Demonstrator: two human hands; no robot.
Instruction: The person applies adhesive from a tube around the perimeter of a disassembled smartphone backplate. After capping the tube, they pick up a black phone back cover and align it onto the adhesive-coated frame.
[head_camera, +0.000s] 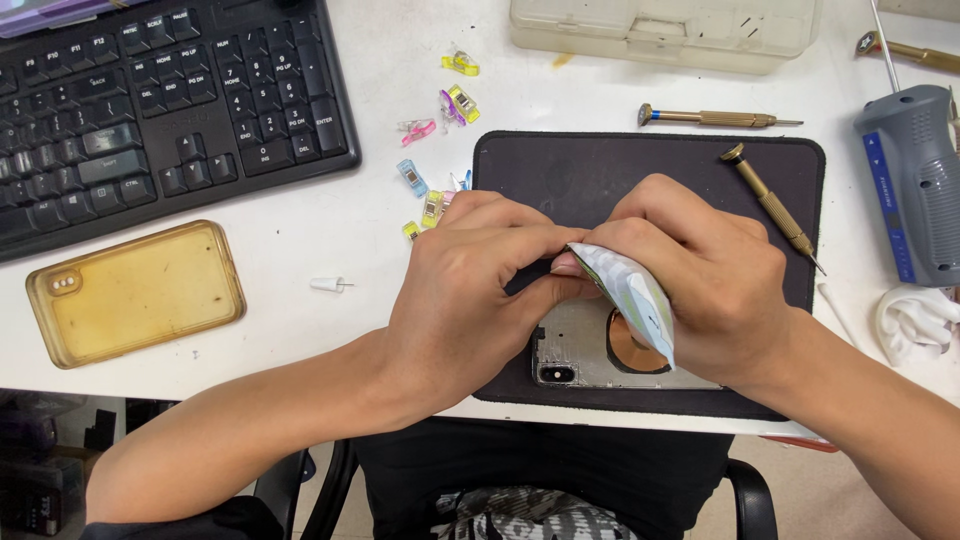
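Soft crinkled glue tube (632, 295), pale with green print, sat pinched in the right hand (700, 280), fingers curled tight around it. Left hand (470, 290) met it at the nozzle, fingertips pressed together on the tip. Both hovered over an opened metal phone frame (580, 350) with a copper coil, lying on a dark matte mat (640, 160) near the desk's front edge. Yellowed translucent case (135, 292) lay far left.

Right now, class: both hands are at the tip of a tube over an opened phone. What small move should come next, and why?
Probably lower the tube tip to the phone frame. The left hand pinches its tip, the right hand grips its body, and it hangs above the frame.
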